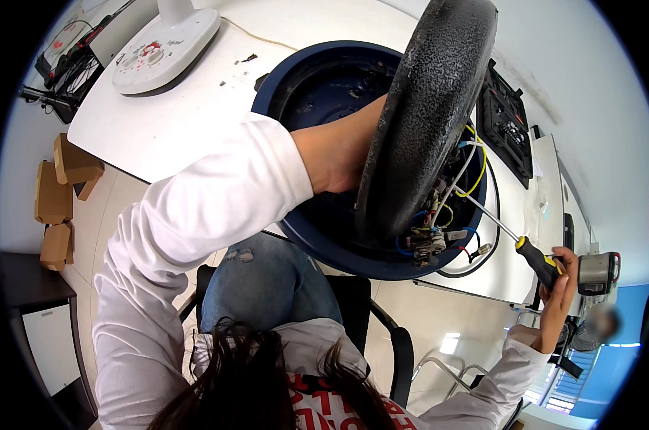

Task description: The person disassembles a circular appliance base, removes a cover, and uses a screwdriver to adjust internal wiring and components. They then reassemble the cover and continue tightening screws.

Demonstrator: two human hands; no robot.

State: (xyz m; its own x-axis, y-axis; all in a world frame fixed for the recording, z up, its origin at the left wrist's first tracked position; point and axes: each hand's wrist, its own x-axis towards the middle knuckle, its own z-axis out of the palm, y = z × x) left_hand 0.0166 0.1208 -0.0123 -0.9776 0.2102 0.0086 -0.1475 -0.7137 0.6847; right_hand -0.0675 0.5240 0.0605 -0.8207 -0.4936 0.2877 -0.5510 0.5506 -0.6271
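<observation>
A dark blue round appliance housing (317,51) lies on the table before me. A thick black, speckled, pan-like disc (439,107) stands tilted up on edge in it. My left hand (347,163) reaches in from the left behind the disc; its fingers are hidden there. At the housing's right side sit yellow, white, red and blue wires (480,168) and a cluster of metal terminals (430,244). My right hand (558,287) grips the black and yellow handle of a screwdriver (531,254). Its long shaft points left into the wiring; whether the tip touches anything, I cannot tell.
An opened black tool case (507,125) lies along the table's (195,122) far right. A white round-cornered appliance base (168,54) stands at the back left. Cardboard boxes (55,188) rest on the floor at left. A chair armrest (402,358) is beside me. A person (602,322) is far right.
</observation>
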